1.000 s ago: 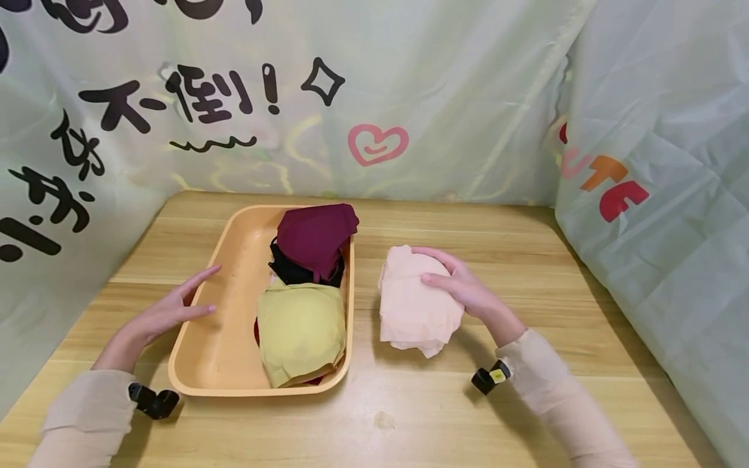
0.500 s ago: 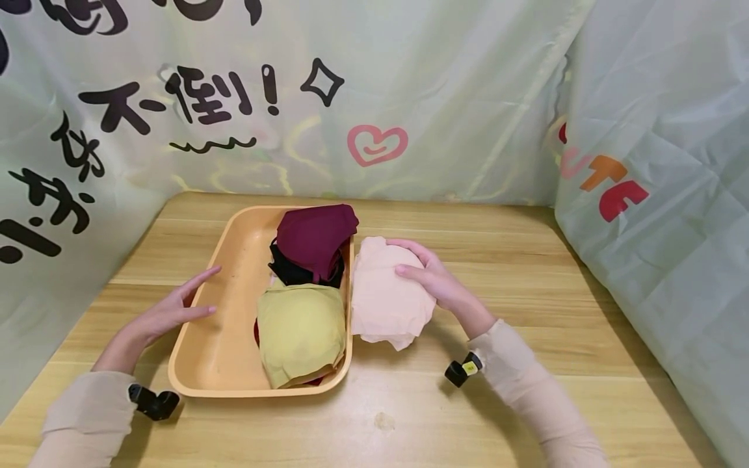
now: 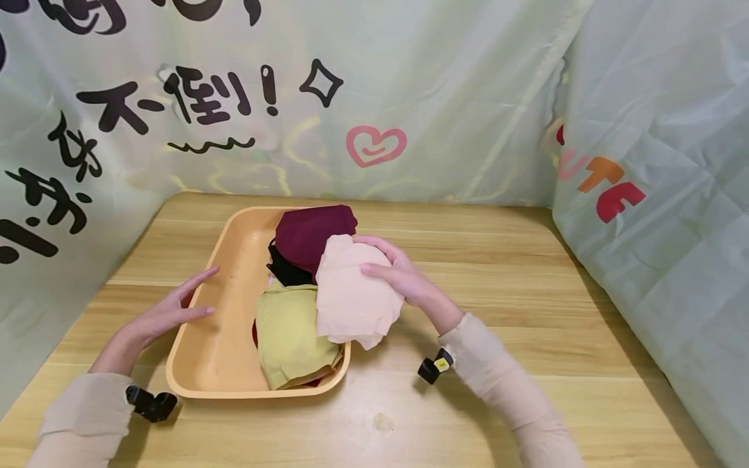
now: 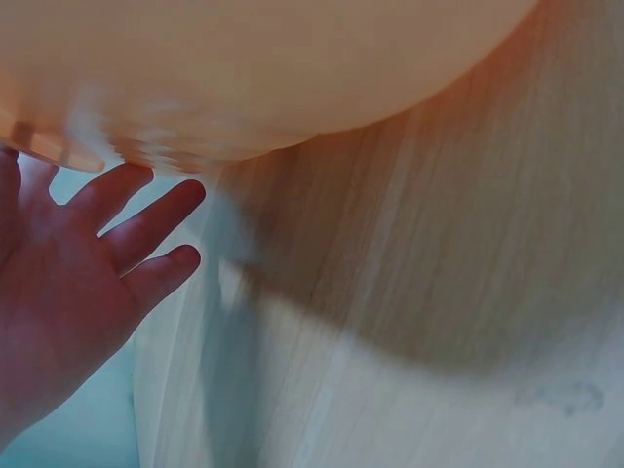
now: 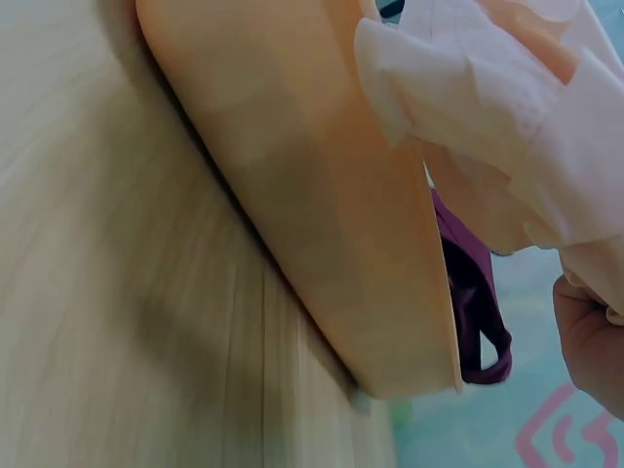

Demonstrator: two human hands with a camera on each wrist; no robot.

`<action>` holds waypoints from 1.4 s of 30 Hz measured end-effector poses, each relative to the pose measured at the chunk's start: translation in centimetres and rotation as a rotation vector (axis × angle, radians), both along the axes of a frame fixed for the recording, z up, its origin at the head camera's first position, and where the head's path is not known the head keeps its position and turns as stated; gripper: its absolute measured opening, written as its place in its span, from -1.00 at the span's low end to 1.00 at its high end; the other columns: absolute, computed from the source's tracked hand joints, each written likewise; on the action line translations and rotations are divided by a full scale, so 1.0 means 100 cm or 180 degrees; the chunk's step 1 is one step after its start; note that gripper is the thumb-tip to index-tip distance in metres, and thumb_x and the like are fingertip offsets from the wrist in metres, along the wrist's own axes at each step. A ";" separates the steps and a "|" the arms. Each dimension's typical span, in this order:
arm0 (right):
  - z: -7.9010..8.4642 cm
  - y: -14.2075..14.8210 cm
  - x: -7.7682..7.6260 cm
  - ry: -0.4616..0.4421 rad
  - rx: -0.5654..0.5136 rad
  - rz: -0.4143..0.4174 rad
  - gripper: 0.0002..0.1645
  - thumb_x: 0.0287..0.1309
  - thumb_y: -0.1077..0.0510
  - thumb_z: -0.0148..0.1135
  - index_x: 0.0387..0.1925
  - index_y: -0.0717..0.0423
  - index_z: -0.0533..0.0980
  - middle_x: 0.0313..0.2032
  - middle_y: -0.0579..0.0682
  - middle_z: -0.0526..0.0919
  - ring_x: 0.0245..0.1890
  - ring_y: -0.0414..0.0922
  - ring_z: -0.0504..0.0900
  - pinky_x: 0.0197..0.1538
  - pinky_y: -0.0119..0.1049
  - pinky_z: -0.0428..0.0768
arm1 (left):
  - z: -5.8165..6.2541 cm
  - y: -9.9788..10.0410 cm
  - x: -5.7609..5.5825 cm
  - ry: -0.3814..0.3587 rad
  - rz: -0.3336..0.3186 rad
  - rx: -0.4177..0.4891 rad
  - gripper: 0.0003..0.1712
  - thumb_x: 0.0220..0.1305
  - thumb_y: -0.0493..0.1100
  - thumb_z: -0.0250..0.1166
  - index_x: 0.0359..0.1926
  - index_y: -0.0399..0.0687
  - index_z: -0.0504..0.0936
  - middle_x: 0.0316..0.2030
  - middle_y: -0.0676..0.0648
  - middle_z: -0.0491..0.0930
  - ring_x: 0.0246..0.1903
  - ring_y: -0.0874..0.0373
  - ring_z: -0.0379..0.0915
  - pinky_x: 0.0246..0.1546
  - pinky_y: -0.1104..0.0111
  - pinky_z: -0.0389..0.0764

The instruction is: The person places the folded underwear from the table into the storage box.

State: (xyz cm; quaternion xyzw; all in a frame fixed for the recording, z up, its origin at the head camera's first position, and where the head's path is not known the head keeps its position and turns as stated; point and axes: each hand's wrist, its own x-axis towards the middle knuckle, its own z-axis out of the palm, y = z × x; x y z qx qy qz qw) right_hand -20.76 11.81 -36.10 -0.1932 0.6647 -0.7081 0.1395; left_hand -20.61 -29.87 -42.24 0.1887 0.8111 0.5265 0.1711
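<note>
My right hand (image 3: 404, 276) grips a folded pale pink bra (image 3: 354, 299), thumb on top and fingers along its far side. The bra hangs over the right rim of an orange plastic tray (image 3: 234, 260), above its contents; the right wrist view shows its loose underside (image 5: 487, 127) beside the tray wall (image 5: 292, 195). Inside lie a folded yellow bra (image 3: 295, 331) in front and a maroon bra (image 3: 310, 234) behind, over a black one (image 3: 288, 270). At the tray's left rim my left hand (image 3: 164, 315) stays with straight, spread fingers; in its wrist view the fingertips (image 4: 185, 200) are beside the tray's outer wall.
The tray stands on a wooden table (image 3: 497, 260). Its left half shows bare floor. A pale printed curtain (image 3: 456, 97) hangs behind and on both sides. A black camera (image 3: 435, 366) sits on the right wrist and another (image 3: 151, 403) on the left.
My right hand has carried the pink bra left, from the table on the right to over the tray's right rim, partly covering the yellow and maroon bras. The left hand has stayed put.
</note>
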 end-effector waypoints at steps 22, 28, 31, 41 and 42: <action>-0.009 -0.070 -0.002 0.0353 0.0326 0.0527 -0.43 0.08 0.34 0.17 0.17 0.16 0.33 0.06 0.09 0.43 -0.17 -0.22 0.48 -0.12 -0.36 0.49 | 0.000 -0.004 0.001 0.0025 0.0021 0.0054 -0.16 0.21 -0.32 0.12 0.41 -0.10 -0.13 0.38 -0.33 -0.33 0.31 -0.18 -0.60 0.11 -0.28 -0.39; -0.020 -0.078 -0.001 0.0702 0.0660 0.0523 -0.43 0.06 0.30 0.23 0.15 0.13 0.37 0.16 0.01 0.41 -0.01 -0.26 0.43 0.05 -0.38 0.40 | 0.000 -0.001 -0.002 0.0004 0.0004 0.0073 -0.15 0.20 -0.33 0.13 0.41 -0.10 -0.12 0.38 -0.33 -0.31 0.31 -0.17 -0.57 0.13 -0.25 -0.38; -0.025 -0.079 0.000 0.0923 0.0925 0.0493 -0.40 0.04 0.24 0.27 0.16 0.10 0.37 0.19 -0.03 0.40 0.10 -0.27 0.37 0.14 -0.39 0.32 | 0.000 -0.001 -0.003 -0.0010 -0.0004 0.0074 -0.15 0.20 -0.32 0.13 0.41 -0.13 -0.12 0.38 -0.33 -0.32 0.32 -0.17 -0.56 0.14 -0.24 -0.37; -0.027 -0.084 0.013 0.1698 0.2433 0.0196 -0.25 0.05 -0.14 0.23 0.27 -0.08 0.26 -0.16 -0.07 0.42 -0.21 -0.22 0.36 -0.11 -0.33 0.34 | 0.003 0.000 -0.003 -0.0027 0.0017 0.0042 -0.15 0.19 -0.32 0.14 0.40 -0.16 -0.12 0.38 -0.33 -0.33 0.31 -0.20 -0.55 0.13 -0.25 -0.32; -0.027 -0.085 0.015 0.1736 0.2571 0.0169 -0.24 0.06 -0.18 0.21 0.28 -0.09 0.24 -0.17 -0.07 0.40 -0.21 -0.21 0.35 -0.12 -0.32 0.33 | 0.002 0.000 -0.003 -0.0027 0.0021 0.0048 -0.15 0.19 -0.32 0.14 0.40 -0.16 -0.12 0.38 -0.33 -0.33 0.31 -0.19 -0.55 0.13 -0.25 -0.33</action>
